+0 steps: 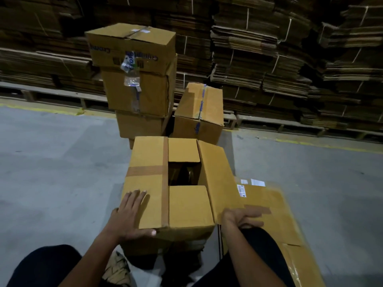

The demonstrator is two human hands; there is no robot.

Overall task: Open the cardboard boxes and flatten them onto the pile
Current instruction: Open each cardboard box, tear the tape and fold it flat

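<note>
Cardboard box (165,195), on the floor before the knees beside the flattened pile (275,220): left hand (128,216) lies flat-fingered on the taped flap, likely steadying it, while right hand (238,217) grips the right flap (217,175), fingers curled, apparently to fold it outward.

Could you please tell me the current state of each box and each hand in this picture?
Near box: partly open, right flap raised, left flap down and taped.
Left hand: flat on the left flap, thumb under its edge.
Right hand: grips the right flap.
Stacked boxes: closed, taped.
Flattened box: flat on floor.
</note>
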